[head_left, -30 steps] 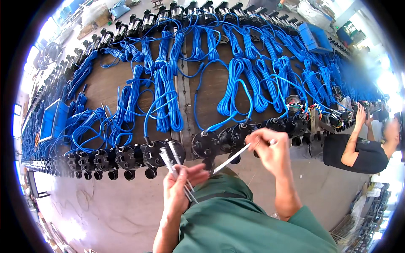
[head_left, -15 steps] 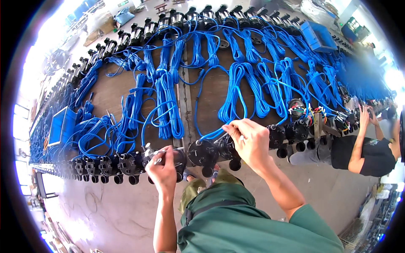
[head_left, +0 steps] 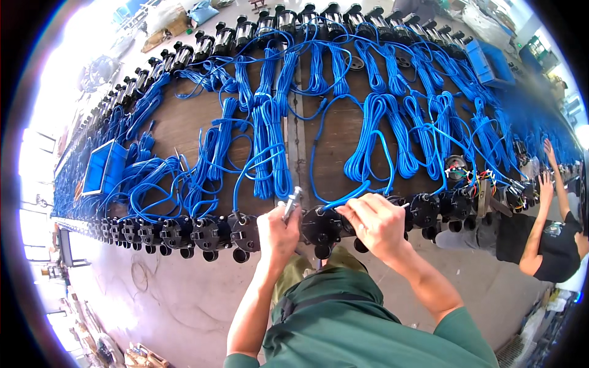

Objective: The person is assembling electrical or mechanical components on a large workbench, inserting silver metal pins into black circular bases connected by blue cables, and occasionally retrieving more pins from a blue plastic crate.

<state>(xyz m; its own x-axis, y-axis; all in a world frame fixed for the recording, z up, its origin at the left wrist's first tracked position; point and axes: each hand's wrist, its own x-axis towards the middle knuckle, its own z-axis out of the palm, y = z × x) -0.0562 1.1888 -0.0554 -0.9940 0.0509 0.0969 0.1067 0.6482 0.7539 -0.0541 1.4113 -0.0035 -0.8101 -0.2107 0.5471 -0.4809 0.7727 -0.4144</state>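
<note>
My left hand (head_left: 279, 234) is closed around a short silver metal tool (head_left: 293, 201), whose tip points up and away; its exact kind is unclear. To the right, my right hand (head_left: 381, 226) has thumb and fingers pinched together beside a blue cable (head_left: 351, 195). Whatever sits between those fingertips is hidden, and a thin pale stick end (head_left: 405, 205) shows at the far side of the fist. The cable runs down into a black round housing (head_left: 322, 226), which sits at the bench edge between my two hands.
Several black housings (head_left: 211, 234) line the near edge of the bench (head_left: 297, 141). Coiled blue cable bundles (head_left: 374, 138) cover much of it. Blue bins (head_left: 105, 167) stand left and far right (head_left: 489, 63). A co-worker in a black shirt (head_left: 540, 239) works at right.
My left hand, with the metal tool, has moved right and the tool now points upward. My right hand has moved slightly down. The view has shifted, and the co-worker's arms are raised farther out.
</note>
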